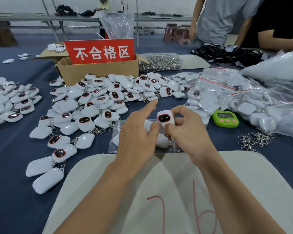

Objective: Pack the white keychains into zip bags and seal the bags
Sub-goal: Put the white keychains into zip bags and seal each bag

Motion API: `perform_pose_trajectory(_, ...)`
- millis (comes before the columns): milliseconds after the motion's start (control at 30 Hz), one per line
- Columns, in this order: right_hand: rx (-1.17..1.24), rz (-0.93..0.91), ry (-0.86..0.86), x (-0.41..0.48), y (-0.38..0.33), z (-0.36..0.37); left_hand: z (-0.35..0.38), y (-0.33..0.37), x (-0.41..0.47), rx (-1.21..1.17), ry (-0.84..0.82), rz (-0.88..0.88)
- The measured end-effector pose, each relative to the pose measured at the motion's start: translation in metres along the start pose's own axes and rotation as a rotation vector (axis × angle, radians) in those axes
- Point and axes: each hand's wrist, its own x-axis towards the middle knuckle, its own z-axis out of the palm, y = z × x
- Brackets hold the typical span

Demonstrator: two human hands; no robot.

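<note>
Above the bag (112, 147), the keychain (165, 118) is pinched in the right hand (186, 130), face up with its clip dangling, probably lined up to drop in. Left hand (139, 134) is just beside it, fingers loose and straight, gripping nothing. Pile (95, 102) behind is the supply.

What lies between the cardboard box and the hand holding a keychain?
Head view: a heap of loose white keychains, then a strip of bare blue cloth.

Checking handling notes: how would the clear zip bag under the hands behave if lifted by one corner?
The zip bag looks like thin, wrinkled film, so probably floppy. The white keychains inside it would likely slide and sag toward the low end. Glossy, so maybe slippery.
</note>
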Motion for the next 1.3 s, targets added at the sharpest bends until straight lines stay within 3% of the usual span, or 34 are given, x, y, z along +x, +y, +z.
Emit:
perform_pose_trajectory(167, -0.049, -0.192, 0.145, -0.001, -0.002, -0.003, 0.001, 0.001, 0.0, 0.035, 0.053, 0.014)
perform_pose_trajectory(333, -0.012, -0.202, 0.12, 0.002, -0.001, -0.004, -0.001, -0.003, 0.003, -0.047, 0.023, -0.092)
perform_pose_trajectory(567, 0.025, -0.19, 0.127, 0.001, -0.002, -0.005, -0.002, 0.004, -0.001, -0.017, 0.083, -0.075)
perform_pose_trajectory(700, 0.249, 0.006, 0.008, -0.003, -0.007, -0.006, -0.004, 0.004, -0.003, -0.032, 0.088, 0.089)
perform_pose_trajectory(800, 0.468, 0.223, -0.132, -0.002, -0.011, -0.008, -0.005, 0.005, -0.002, -0.123, 0.037, 0.051)
perform_pose_trajectory(900, 0.443, 0.212, -0.166, 0.001, -0.012, -0.011, -0.005, 0.003, -0.001, -0.185, 0.017, -0.031)
perform_pose_trajectory(1067, 0.285, 0.058, -0.151, -0.002, -0.01, -0.009, -0.006, 0.001, 0.002, -0.194, -0.006, -0.02)
perform_pose_trajectory(1200, 0.28, 0.037, -0.138, -0.001, -0.01, -0.013, -0.007, 0.0, 0.001, -0.182, -0.038, 0.02)
perform_pose_trajectory(1300, 0.236, 0.049, -0.088, 0.0, -0.009, -0.012, -0.006, 0.002, 0.0, -0.169, -0.013, -0.048)
